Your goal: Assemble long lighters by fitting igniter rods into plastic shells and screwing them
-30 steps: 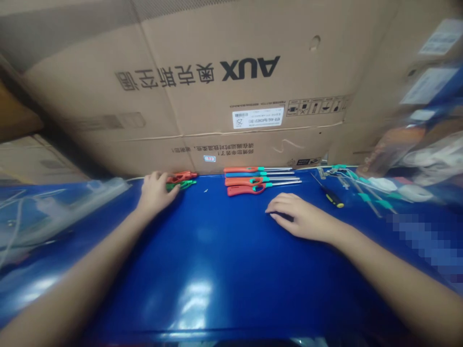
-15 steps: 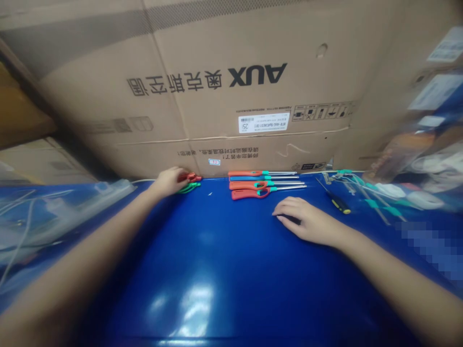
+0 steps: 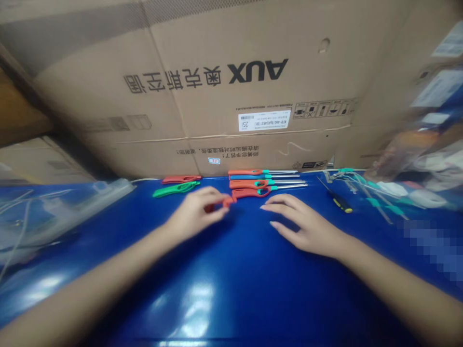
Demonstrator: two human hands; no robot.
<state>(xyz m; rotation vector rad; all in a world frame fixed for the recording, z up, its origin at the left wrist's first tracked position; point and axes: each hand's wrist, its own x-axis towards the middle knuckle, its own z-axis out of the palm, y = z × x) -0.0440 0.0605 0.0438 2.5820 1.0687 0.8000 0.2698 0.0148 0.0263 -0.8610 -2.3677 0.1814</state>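
Observation:
My left hand (image 3: 197, 212) is closed around a red lighter handle (image 3: 227, 201), whose front end pokes out past the fingertips; the rest is hidden in the palm. To its right, my right hand (image 3: 300, 219) hovers low over the table with fingers apart and nothing in them. Behind my left hand lie a red handle (image 3: 177, 179) and a green handle (image 3: 175, 189), both without metal rods. Several long-nosed lighters (image 3: 253, 192), orange-red and blue with teal collars and metal rods, lie side by side beyond the gap between my hands.
A large cardboard box (image 3: 202, 111) stands along the back of the blue table (image 3: 231, 289). A black-and-yellow screwdriver (image 3: 340, 202) lies at the right, near metal rods with teal collars (image 3: 378, 207). Clear plastic bags (image 3: 108, 197) lie at the left.
My left hand has come away from the back-left handles, moving right and nearer with a red handle in it. My right hand has shifted slightly left, its fingers spread wider.

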